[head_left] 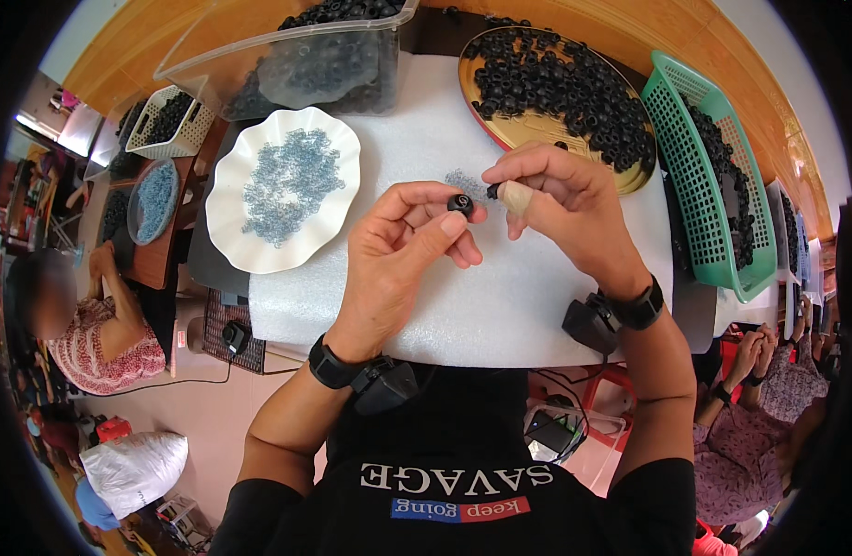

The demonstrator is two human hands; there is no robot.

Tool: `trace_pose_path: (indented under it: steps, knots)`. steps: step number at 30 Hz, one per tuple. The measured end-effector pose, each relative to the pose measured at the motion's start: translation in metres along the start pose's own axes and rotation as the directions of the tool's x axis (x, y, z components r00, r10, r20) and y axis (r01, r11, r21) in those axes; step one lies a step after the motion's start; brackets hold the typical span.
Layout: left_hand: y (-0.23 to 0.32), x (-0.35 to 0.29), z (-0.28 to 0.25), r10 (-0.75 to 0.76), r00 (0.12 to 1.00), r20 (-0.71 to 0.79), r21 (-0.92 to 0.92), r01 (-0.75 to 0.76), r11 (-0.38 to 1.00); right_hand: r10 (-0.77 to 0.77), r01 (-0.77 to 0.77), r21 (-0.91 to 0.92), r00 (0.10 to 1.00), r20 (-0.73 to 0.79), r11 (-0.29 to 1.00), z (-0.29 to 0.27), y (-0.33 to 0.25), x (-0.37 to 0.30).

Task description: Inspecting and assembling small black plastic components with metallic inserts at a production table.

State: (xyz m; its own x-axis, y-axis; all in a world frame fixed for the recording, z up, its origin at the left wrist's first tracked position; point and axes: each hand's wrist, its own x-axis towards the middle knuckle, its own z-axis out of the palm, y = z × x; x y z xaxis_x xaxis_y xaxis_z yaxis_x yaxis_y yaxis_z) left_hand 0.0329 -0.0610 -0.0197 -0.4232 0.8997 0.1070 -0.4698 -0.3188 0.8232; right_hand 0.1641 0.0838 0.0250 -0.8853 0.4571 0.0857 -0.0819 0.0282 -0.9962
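My left hand pinches a small round black plastic piece between thumb and fingers, and a pale curl shows on its upturned face. Close to it on the right, my right hand holds a smaller black piece at the fingertips; a tan wrap covers one digit. The two pieces are apart. Behind the hands lies a small heap of tiny pale coils on the white foam sheet. Many more bluish coils fill a white scalloped plate to the left.
A gold oval tray with black pieces stands behind my right hand. Beside it is a green basket of black parts. A clear plastic bin stands at the back left. People sit at both sides.
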Motion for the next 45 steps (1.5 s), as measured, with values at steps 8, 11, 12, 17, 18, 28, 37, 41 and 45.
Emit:
trace_pose_path:
  steps: [8, 11, 12, 17, 18, 28, 37, 41, 45]
  knots:
    - [-0.001, -0.001, 0.000, -0.036, 0.999, 0.023, 0.085, 0.034, 0.996, 0.022, -0.022, 0.019, 1.000, 0.001, 1.000, 0.000, -0.003, -0.002]
    - [-0.002, -0.001, -0.001, -0.041, 0.999, 0.023, 0.116, 0.038, 0.993, 0.033, -0.033, 0.011, 0.999, 0.007, 0.999, 0.000, -0.001, -0.003]
    - [-0.002, -0.001, -0.001, -0.047, 0.999, 0.020, 0.132, 0.044, 0.990, 0.034, -0.034, 0.006, 0.999, 0.008, 0.999, 0.000, 0.000, -0.004]
    - [0.000, -0.002, 0.002, -0.042, 0.999, 0.010, 0.143, 0.040, 0.989, 0.027, -0.027, -0.011, 0.999, 0.029, 1.000, 0.001, 0.002, -0.005]
    - [0.000, -0.002, 0.002, -0.042, 0.999, 0.010, 0.154, 0.040, 0.987, 0.030, -0.029, -0.028, 0.999, 0.036, 0.999, 0.001, 0.002, -0.004]
    - [0.000, -0.003, 0.002, -0.069, 0.998, 0.000, 0.167, 0.068, 0.984, 0.008, -0.006, -0.054, 0.999, 0.041, 0.999, 0.002, 0.002, -0.004]
    - [-0.003, -0.002, 0.001, -0.063, 0.998, 0.005, 0.165, 0.062, 0.984, 0.038, -0.033, -0.089, 0.998, 0.053, 0.995, 0.003, 0.002, -0.005]
    - [-0.001, -0.001, 0.002, -0.084, 0.996, -0.007, 0.181, 0.084, 0.980, 0.019, -0.016, -0.101, 0.999, 0.029, 0.995, 0.006, 0.003, -0.007]
    - [-0.004, -0.001, 0.002, -0.084, 0.996, -0.015, 0.196, 0.085, 0.977, -0.001, 0.002, -0.110, 1.000, 0.012, 0.994, 0.008, 0.008, -0.005]
